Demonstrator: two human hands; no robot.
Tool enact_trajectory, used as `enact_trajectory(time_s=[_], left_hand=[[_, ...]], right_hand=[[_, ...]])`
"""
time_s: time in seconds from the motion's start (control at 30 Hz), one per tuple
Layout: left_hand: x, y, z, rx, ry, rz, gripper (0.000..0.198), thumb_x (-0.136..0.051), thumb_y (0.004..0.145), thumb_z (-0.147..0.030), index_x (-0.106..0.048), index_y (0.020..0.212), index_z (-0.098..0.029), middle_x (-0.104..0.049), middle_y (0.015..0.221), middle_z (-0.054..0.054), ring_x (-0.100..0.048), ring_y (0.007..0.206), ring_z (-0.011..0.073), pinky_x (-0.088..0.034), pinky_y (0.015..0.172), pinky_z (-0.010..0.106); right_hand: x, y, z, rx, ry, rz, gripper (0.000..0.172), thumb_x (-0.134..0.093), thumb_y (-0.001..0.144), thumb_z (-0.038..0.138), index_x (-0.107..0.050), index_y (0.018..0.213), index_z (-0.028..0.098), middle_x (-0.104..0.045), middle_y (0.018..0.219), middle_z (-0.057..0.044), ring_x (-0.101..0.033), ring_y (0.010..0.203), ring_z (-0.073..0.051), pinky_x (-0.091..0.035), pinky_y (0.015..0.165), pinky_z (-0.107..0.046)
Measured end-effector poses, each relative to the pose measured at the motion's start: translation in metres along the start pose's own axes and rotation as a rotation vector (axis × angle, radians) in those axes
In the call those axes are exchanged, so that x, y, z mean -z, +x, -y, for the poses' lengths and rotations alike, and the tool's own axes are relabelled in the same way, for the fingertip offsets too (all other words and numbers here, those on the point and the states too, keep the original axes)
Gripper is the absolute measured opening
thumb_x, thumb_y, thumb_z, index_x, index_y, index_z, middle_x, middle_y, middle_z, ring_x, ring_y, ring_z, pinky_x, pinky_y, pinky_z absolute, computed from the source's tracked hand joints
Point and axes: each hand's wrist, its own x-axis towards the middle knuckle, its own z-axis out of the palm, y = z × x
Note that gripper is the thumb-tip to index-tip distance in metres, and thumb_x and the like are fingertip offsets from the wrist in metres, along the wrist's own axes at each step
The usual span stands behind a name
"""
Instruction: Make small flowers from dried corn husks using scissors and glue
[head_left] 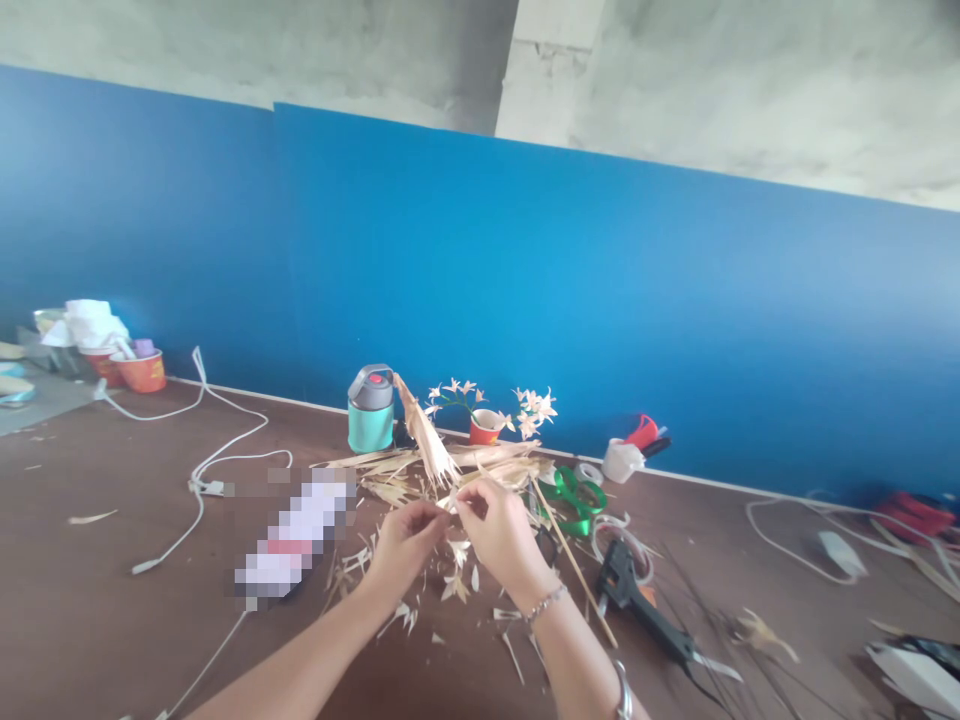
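My left hand and my right hand meet above the middle of the brown table, fingertips almost touching. Both are closed in a pinch. A small pale piece of dried husk shows between the fingertips; its exact shape is hard to make out. Just beyond them a large dried husk stands tilted over a pile of husk strips. Below the hands lie a star-shaped husk flower and loose petal-like scraps.
A turquoise flask and a red paper cup with husk blossoms stand at the back. Right are green ribbon, a hot glue gun and a long stick. Left are a pixelated object and white cables.
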Motion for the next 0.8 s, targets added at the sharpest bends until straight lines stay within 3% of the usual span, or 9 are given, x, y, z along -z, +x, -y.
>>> enact_trajectory(time_s=[0.13, 0.37, 0.6, 0.8], left_hand=[[-0.001, 0.001, 0.001, -0.009, -0.009, 0.009, 0.022, -0.06, 0.07, -0.036, -0.062, 0.061, -0.016, -0.057, 0.052, -0.002, -0.044, 0.042, 0.0094, -0.03, 0.044, 0.021], [-0.001, 0.004, 0.01, -0.004, -0.085, 0.048, 0.032, -0.06, 0.073, -0.045, -0.059, 0.064, -0.015, -0.051, 0.05, -0.004, -0.029, 0.037, 0.0044, -0.019, 0.039, 0.019], [0.0, 0.006, 0.018, -0.019, -0.154, 0.066, 0.033, -0.059, 0.075, -0.047, -0.058, 0.068, -0.014, -0.051, 0.053, -0.004, -0.028, 0.039, 0.0037, -0.017, 0.04, 0.019], [-0.001, 0.003, 0.009, -0.001, -0.2, 0.07, 0.033, -0.063, 0.071, -0.047, -0.058, 0.066, -0.014, -0.05, 0.051, -0.005, -0.026, 0.037, 0.0025, -0.016, 0.039, 0.018]], right_hand=[[0.001, 0.0, 0.002, -0.027, 0.018, 0.006, 0.01, -0.053, 0.072, 0.013, -0.061, 0.075, 0.018, -0.066, 0.071, -0.002, -0.06, 0.066, -0.017, -0.044, 0.064, -0.027], [0.008, 0.0, 0.002, -0.006, 0.079, -0.02, 0.025, -0.056, 0.07, 0.016, -0.057, 0.094, 0.02, -0.061, 0.074, 0.001, -0.057, 0.06, -0.013, -0.045, 0.061, -0.025], [0.015, -0.002, 0.009, 0.053, 0.005, -0.008, 0.009, -0.059, 0.07, 0.017, -0.059, 0.079, 0.02, -0.06, 0.073, 0.001, -0.054, 0.062, -0.013, -0.042, 0.061, -0.024], [0.01, -0.004, 0.011, 0.084, -0.082, -0.035, 0.004, -0.057, 0.075, 0.02, -0.061, 0.073, 0.019, -0.062, 0.071, -0.001, -0.056, 0.065, -0.014, -0.041, 0.062, -0.024]])
